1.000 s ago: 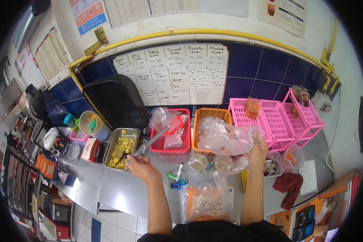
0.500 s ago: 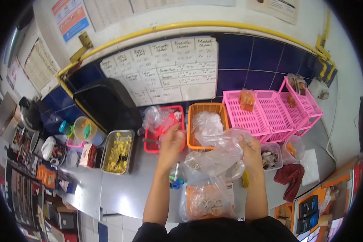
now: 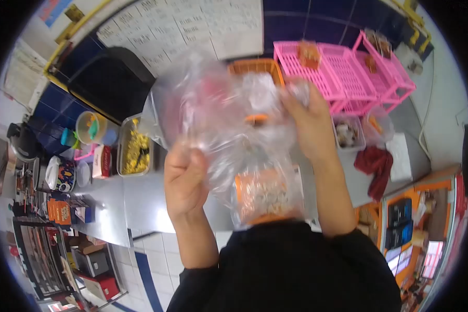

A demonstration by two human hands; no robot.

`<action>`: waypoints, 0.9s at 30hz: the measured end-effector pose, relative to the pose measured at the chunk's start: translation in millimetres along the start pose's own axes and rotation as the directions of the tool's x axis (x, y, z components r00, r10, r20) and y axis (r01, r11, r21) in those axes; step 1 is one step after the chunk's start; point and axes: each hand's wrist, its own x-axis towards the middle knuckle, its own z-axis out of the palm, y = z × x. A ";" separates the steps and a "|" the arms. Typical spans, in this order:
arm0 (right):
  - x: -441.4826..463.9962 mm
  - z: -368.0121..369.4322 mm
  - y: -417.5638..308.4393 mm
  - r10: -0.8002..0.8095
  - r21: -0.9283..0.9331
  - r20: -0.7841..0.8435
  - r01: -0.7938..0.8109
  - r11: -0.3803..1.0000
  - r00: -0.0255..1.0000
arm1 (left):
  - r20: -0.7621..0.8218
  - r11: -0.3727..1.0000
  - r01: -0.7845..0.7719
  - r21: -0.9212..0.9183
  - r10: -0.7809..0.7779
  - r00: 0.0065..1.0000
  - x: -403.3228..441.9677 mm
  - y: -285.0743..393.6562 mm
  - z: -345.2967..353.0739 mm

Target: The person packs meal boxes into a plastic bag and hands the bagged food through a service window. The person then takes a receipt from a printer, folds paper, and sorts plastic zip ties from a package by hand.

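A clear plastic bag [image 3: 203, 99] is spread in the air between my two hands, blurred by motion. My left hand [image 3: 186, 179] is closed on the bag's lower left part. My right hand [image 3: 309, 114] is closed on the plastic at the right, its fingertips partly smeared. Through the bag, the red basket shows only faintly. Behind my right hand is the orange basket [image 3: 252, 66], with white plastic inside. Below the bag, an orange and white package [image 3: 268, 192] under clear plastic lies at the counter's front edge.
A metal tray of yellow food [image 3: 136, 151] stands at the left, beside tubs and a red and white box [image 3: 103, 161]. Pink racks [image 3: 343, 78] stand at the back right. A small tub [image 3: 348, 132] and a dark red cloth [image 3: 375, 169] lie in front of them.
The view has tilted down. My left hand has moved from beside the food tray to the bag and taken hold of it. The bag has been raised and spread out.
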 end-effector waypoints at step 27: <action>-241.7 -71.9 -17.9 -0.025 -0.081 -0.245 0.005 0.997 0.969 | 0.714 0.683 -0.294 0.669 -0.480 0.510 -139.9 -179.8 -20.0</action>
